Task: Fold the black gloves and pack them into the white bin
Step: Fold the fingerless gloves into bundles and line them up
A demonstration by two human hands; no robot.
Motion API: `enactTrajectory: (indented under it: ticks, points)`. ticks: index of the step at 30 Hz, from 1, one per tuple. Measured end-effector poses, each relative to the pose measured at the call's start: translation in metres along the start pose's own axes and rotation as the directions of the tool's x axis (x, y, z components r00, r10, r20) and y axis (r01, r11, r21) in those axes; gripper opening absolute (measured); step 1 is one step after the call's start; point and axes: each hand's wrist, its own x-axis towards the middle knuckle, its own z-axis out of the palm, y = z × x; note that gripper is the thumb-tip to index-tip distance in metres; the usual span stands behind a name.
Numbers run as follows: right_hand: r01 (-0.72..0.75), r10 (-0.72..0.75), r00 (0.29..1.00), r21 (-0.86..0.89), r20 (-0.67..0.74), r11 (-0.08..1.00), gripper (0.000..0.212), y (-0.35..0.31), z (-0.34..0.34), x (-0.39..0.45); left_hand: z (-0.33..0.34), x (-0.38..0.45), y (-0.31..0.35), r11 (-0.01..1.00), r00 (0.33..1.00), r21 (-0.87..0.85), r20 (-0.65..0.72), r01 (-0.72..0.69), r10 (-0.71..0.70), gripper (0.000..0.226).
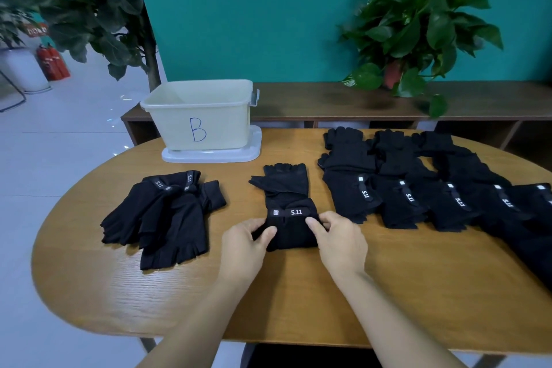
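Our left hand (248,243) and right hand (339,240) each pinched a side of the black glove (291,218) lying mid-desk (298,293), white bin (200,119) beyond.

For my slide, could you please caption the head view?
Both hands pinch a glove on the table, near the white bin.

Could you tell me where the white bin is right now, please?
In the head view, the white bin marked B sits on its lid at the table's far left edge, behind the glove both hands grip.
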Motion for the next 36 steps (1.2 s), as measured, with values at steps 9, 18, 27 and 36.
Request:
enactTrajectory:
  ticks: [9, 18, 27, 36]
  points:
    - [0.054, -0.061, 0.997, -0.151, -0.043, 0.987, 0.029, -0.010, 0.000, 0.001, 0.000, 0.001, 0.008, 0.993, 0.998, 0.105, -0.038, 0.050, -0.046, 0.047]
    - [0.647, -0.673, 0.740, -0.278, 0.005, 0.710, 0.035, -0.009, -0.006, 0.005, 0.008, -0.019, 0.031, 0.764, 0.879, 0.452, 0.112, -0.460, 0.464, 0.050]
    - [0.626, -0.484, 0.768, -0.333, 0.418, 0.705, 0.053, -0.009, 0.002, 0.005, 0.025, -0.031, 0.016, 0.753, 0.969, 0.633, 0.245, -0.182, 0.029, 0.056]
    - [0.360, -0.326, 0.932, -0.506, 0.159, 0.784, 0.050, 0.015, -0.002, -0.053, 0.003, -0.021, -0.008, 0.666, 0.735, 0.405, 0.592, -0.626, 0.331, 0.056]
